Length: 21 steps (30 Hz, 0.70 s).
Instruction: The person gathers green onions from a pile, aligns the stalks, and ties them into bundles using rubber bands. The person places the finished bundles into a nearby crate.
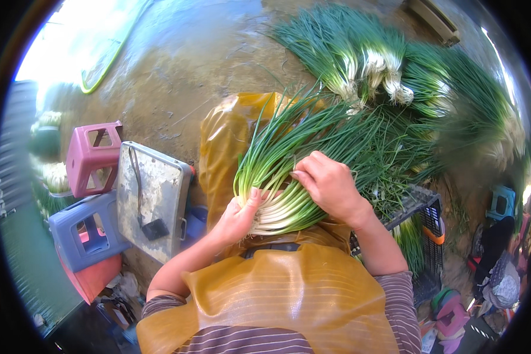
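Note:
My left hand (243,212) is closed round the white root ends of a bunch of green onions (283,177), which lies across my lap over a yellow-brown plastic apron (292,283). Over the green stalks is my right hand (323,181), its thumb and fingertips pinched together; whether they hold a thin leaf is too small to tell. The bunch's green tops fan away to the upper right, towards a heap of loose green leaves (394,168) on a black plastic crate (429,208).
Bundled green onions (336,57) lie on the wet floor at upper right. At left are a worn metal platform scale (155,194), a pink stool (82,161) and a blue stool (71,239). A green hose (110,66) runs along the floor at upper left.

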Each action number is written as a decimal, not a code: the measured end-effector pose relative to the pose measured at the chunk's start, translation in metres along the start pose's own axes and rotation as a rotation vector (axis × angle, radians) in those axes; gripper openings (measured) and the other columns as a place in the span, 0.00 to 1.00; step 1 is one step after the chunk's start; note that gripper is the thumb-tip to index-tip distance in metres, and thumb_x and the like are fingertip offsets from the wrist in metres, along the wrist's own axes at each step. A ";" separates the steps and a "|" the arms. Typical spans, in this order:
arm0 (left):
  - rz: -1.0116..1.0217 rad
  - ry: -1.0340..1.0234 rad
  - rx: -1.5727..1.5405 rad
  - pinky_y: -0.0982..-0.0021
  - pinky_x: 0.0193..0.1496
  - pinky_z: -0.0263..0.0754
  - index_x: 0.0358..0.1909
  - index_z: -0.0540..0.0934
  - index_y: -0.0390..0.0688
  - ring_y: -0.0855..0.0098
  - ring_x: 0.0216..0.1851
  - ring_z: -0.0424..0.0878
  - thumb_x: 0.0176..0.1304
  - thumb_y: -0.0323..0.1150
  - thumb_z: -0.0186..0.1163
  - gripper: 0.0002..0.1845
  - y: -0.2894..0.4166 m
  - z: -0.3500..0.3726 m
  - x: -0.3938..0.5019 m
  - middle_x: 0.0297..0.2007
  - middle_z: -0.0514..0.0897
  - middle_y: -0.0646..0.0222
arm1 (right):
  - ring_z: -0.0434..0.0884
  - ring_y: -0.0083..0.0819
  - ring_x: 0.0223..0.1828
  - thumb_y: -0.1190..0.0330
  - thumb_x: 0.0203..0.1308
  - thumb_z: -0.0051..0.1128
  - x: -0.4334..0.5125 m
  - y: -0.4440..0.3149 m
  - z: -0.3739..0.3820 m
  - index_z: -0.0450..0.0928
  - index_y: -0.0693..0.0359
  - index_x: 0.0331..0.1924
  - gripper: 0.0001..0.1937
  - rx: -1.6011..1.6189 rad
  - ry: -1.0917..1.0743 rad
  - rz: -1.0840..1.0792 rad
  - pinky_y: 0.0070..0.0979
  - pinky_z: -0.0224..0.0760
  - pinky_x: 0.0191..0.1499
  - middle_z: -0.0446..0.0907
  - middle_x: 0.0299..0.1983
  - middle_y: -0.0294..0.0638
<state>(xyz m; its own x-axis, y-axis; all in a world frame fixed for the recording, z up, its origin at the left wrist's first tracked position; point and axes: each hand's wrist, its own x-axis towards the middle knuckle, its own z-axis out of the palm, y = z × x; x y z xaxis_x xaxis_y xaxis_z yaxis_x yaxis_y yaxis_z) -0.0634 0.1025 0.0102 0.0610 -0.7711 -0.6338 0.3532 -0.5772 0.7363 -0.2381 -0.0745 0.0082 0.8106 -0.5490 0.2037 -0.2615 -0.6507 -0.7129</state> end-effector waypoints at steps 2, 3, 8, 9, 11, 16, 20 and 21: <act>0.006 0.010 0.000 0.64 0.68 0.71 0.71 0.67 0.33 0.67 0.63 0.77 0.84 0.51 0.39 0.31 -0.001 -0.004 -0.001 0.63 0.79 0.55 | 0.74 0.22 0.26 0.61 0.74 0.57 -0.005 0.004 -0.018 0.79 0.58 0.37 0.10 0.756 -0.056 0.372 0.21 0.69 0.28 0.76 0.30 0.31; 0.003 0.009 0.015 0.64 0.68 0.71 0.71 0.67 0.33 0.67 0.63 0.77 0.84 0.51 0.39 0.31 0.000 -0.004 -0.002 0.63 0.79 0.55 | 0.71 0.18 0.25 0.60 0.76 0.55 -0.009 0.007 -0.026 0.78 0.58 0.38 0.12 1.131 -0.083 0.566 0.17 0.66 0.27 0.75 0.30 0.29; -0.021 -0.005 0.037 0.65 0.67 0.72 0.69 0.69 0.33 0.68 0.60 0.78 0.83 0.52 0.40 0.32 0.000 -0.007 0.000 0.62 0.80 0.56 | 0.68 0.13 0.26 0.63 0.77 0.55 -0.004 0.000 -0.031 0.79 0.60 0.40 0.10 1.169 0.352 0.445 0.12 0.62 0.28 0.76 0.32 0.31; -0.018 -0.007 0.024 0.66 0.66 0.72 0.68 0.70 0.33 0.69 0.59 0.79 0.83 0.52 0.40 0.31 0.000 -0.006 0.000 0.61 0.81 0.57 | 0.69 0.13 0.27 0.65 0.76 0.57 -0.003 -0.009 -0.024 0.80 0.59 0.41 0.08 0.990 0.284 0.428 0.12 0.64 0.28 0.78 0.34 0.31; 0.000 0.037 0.071 0.67 0.63 0.73 0.64 0.74 0.32 0.72 0.56 0.79 0.84 0.50 0.41 0.29 -0.002 -0.004 0.001 0.57 0.83 0.60 | 0.80 0.25 0.33 0.68 0.63 0.70 0.008 -0.011 -0.004 0.86 0.58 0.45 0.09 0.394 0.200 -0.019 0.21 0.77 0.34 0.82 0.35 0.36; -0.025 0.127 0.171 0.70 0.54 0.77 0.59 0.80 0.33 0.76 0.48 0.80 0.84 0.45 0.43 0.25 -0.006 -0.015 -0.009 0.49 0.85 0.66 | 0.83 0.36 0.38 0.77 0.57 0.63 0.014 -0.010 0.026 0.83 0.61 0.43 0.10 0.082 0.112 -0.260 0.30 0.81 0.41 0.81 0.37 0.40; -0.128 0.090 0.427 0.72 0.46 0.79 0.59 0.81 0.35 0.79 0.41 0.82 0.83 0.44 0.44 0.24 0.029 -0.050 -0.035 0.44 0.87 0.69 | 0.82 0.38 0.40 0.77 0.59 0.61 -0.012 0.043 -0.002 0.82 0.61 0.41 0.07 -0.279 0.431 -0.074 0.33 0.80 0.43 0.81 0.37 0.41; -0.091 0.134 0.330 0.71 0.47 0.79 0.60 0.80 0.34 0.78 0.42 0.82 0.83 0.42 0.45 0.23 0.012 -0.067 -0.042 0.44 0.87 0.68 | 0.81 0.39 0.38 0.78 0.60 0.61 -0.027 0.071 -0.015 0.82 0.59 0.41 0.07 -0.400 0.560 0.036 0.34 0.78 0.42 0.80 0.36 0.42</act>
<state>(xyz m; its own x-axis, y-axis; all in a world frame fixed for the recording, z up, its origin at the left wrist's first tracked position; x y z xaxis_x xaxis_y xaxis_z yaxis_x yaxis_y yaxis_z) 0.0005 0.1460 0.0304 0.1732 -0.6833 -0.7093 0.0441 -0.7141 0.6986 -0.2861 -0.1138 -0.0377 0.4328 -0.6921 0.5777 -0.5437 -0.7115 -0.4451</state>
